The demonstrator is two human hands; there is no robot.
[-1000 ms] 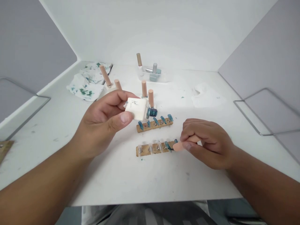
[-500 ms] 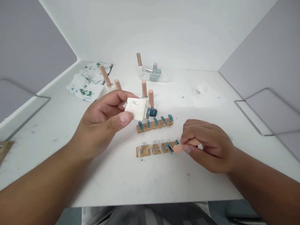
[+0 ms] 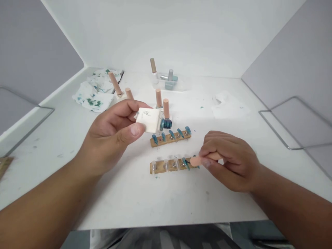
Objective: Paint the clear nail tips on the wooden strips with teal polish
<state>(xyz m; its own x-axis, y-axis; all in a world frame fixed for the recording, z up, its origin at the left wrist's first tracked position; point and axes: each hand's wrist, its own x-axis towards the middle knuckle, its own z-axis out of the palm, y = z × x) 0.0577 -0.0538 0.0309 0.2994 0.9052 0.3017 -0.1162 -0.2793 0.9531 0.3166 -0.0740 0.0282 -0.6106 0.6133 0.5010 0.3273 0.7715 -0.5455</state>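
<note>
My left hand (image 3: 114, 136) is raised over the white table (image 3: 129, 193) and pinches a small white square block (image 3: 148, 119) between thumb and fingers. My right hand (image 3: 230, 160) rests on the table, closed round a peach-capped nail polish brush (image 3: 198, 160). The brush tip touches the teal nail tips at the right end of the near wooden strip (image 3: 169, 165), whose left tips are still clear. A second wooden strip (image 3: 171, 137) behind it carries several teal nail tips. An open teal polish bottle (image 3: 167, 123) stands just behind that strip.
Several peach-capped bottles (image 3: 158, 98) stand farther back, with a clear tray of bottles (image 3: 168, 81) behind them. Stained paper towels (image 3: 93, 95) lie at the back left, a white tissue (image 3: 228, 107) at the back right. Wire frames (image 3: 293, 124) flank both sides.
My right hand has shifted the brush slightly left along the near strip's right end. My left hand holds the white block almost still.
</note>
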